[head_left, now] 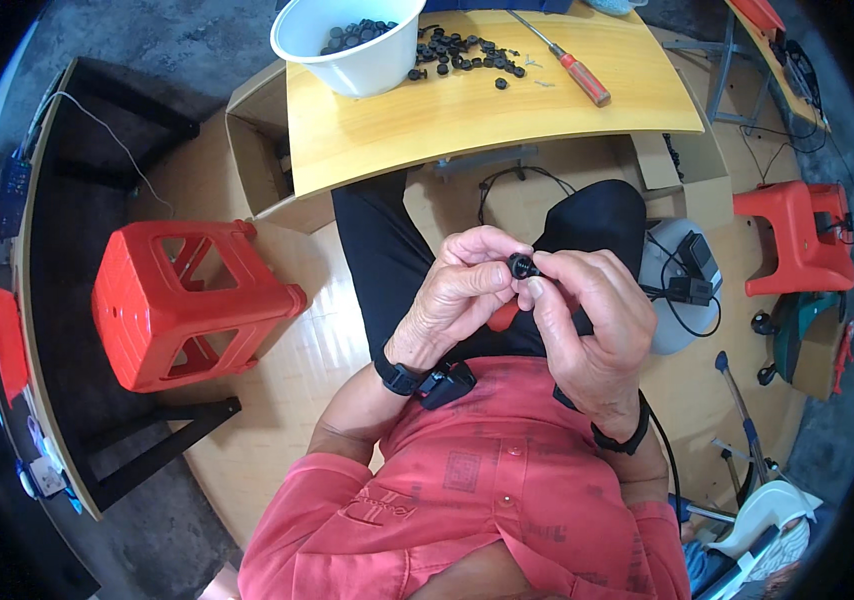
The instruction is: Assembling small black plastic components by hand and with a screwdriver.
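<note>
Between my two hands, above my lap, is a small round black plastic part [521, 266] with a ridged edge. My left hand [462, 285] pinches it from the left with thumb and fingers. From the other side, the thumb and fingertips of my right hand [592, 315] close on the same part. Ahead of my hands, on the yellow wooden table [507, 115], lies a scatter of similar black parts [472, 55]. A white plastic tub [367, 68] beside them holds more black pieces [355, 36].
A screwdriver [577, 75] with a red handle lies on the table's right. Red plastic stools stand at the left [182, 305] and right [797, 235]. Cardboard boxes [267, 150] sit under the table. A grey case with black cables [687, 290] is by my right knee.
</note>
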A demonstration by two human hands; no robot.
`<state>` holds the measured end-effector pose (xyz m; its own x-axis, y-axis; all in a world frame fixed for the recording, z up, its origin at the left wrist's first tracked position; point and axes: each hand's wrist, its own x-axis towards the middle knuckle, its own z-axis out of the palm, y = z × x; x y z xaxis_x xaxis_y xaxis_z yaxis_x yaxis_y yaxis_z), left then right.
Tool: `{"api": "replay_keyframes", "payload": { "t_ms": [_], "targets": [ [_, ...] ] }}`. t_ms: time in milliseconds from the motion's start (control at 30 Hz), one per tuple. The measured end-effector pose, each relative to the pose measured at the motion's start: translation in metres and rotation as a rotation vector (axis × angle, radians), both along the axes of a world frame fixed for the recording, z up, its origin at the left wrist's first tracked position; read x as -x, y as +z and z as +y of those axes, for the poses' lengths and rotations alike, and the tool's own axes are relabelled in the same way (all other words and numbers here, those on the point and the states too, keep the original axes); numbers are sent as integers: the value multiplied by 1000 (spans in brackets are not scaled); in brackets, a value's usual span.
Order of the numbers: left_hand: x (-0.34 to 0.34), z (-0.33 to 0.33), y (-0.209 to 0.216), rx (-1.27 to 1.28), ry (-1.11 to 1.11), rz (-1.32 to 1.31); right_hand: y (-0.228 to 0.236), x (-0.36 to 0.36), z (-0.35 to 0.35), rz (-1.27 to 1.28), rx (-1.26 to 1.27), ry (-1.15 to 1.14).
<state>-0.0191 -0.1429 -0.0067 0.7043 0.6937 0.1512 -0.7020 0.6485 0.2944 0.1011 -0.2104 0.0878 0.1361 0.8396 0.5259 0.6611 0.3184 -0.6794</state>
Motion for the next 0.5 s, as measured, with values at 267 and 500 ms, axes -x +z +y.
{"api": "replay_keyframes", "payload": {
  "t_ms": [267, 500],
  "targets": [
    [1, -2, 3, 11, 0, 34, -1, -1, -2, 2, 0, -14],
    [0, -3, 5, -48, 48, 65, -2, -2, -3, -30, -15, -13]
  ]
}}
